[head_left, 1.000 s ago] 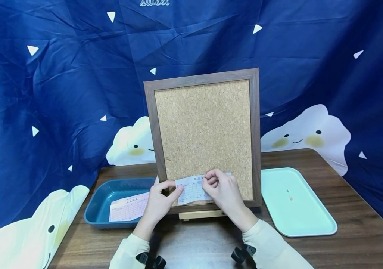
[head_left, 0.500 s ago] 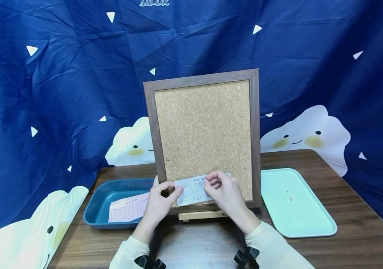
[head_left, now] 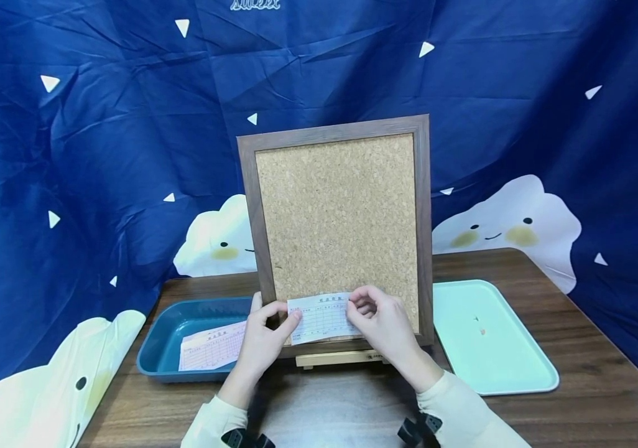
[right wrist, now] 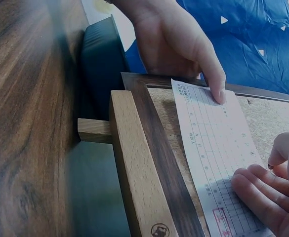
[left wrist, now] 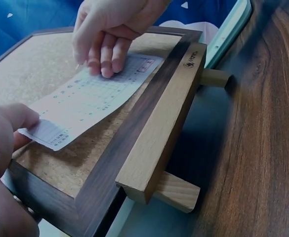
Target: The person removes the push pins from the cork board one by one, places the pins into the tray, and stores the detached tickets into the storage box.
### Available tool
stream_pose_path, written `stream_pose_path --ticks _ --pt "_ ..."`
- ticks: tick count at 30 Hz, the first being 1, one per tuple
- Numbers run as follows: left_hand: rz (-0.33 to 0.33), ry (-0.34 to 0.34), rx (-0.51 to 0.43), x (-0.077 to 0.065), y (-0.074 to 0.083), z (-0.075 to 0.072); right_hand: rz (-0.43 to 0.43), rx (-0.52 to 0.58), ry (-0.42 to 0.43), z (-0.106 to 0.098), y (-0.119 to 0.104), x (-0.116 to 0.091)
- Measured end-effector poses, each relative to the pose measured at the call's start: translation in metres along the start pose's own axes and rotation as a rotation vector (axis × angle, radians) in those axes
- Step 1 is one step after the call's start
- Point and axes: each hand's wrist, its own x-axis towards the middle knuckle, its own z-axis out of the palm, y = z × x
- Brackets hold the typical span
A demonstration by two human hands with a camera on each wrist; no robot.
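A framed corkboard (head_left: pixel 341 218) leans upright on a light wood easel (head_left: pixel 332 358). Across its lower part lies a printed paper slip (head_left: pixel 319 320), slightly lifted off the cork. My left hand (head_left: pixel 261 339) pinches the slip's left end, thumb on the front. My right hand (head_left: pixel 383 320) is at the slip's right part and hides that end in the head view. Between its thumb and index finger is a small pin (right wrist: pixel 270 167), mostly hidden; the other fingers curl over the print.
Left of the board is a dark teal tray (head_left: pixel 153 351) with a pinkish printed slip (head_left: pixel 212 348) in it. To the right lies a mint tray (head_left: pixel 498 348) bearing a few tiny marks or bits. A blue curtain (head_left: pixel 330 56) hangs behind the wooden table (head_left: pixel 587 386).
My right hand has shifted a little to the right along the slip, uncovering more of its print. The left hand keeps its hold on the left end.
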Motion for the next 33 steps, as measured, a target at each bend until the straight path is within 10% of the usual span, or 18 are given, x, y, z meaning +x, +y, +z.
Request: stream_pose_path --ticks 33 --pt "-0.011 0.070 -0.022 -0.007 -0.002 -0.028 -0.126 -0.112 0.003 -0.031 0.017 -0.007"
